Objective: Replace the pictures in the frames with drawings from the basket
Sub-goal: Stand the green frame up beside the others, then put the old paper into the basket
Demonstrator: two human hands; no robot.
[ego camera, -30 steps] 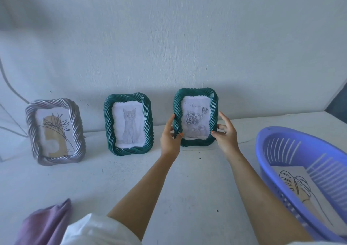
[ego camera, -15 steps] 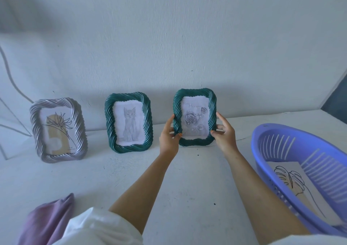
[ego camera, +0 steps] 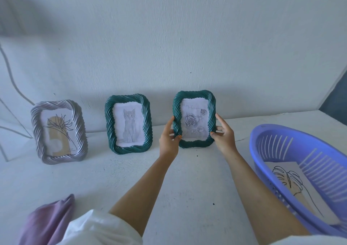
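Observation:
Three twisted-rope frames stand against the wall on a white table [ego camera: 187, 179]. The right green frame [ego camera: 194, 94] shows a grey rose picture. My left hand [ego camera: 169, 139] grips its lower left edge, thumb on the front. My right hand [ego camera: 223, 134] holds its lower right edge, fingers curled round the side. A second green frame [ego camera: 129, 149] in the middle holds a kitten picture. At the left, a silver frame [ego camera: 58, 158] holds a line drawing of a flower. A blue basket [ego camera: 262, 137] at the right contains a leaf line drawing [ego camera: 289, 181].
A purple cloth [ego camera: 47, 220] lies at the near left edge of the table. The white wall stands right behind the frames. A dark opening [ego camera: 336, 94] shows at the far right past the wall's end.
The view has shifted a little, so everything sits slightly left of before. Both hands stay on the rose frame, which has barely moved.

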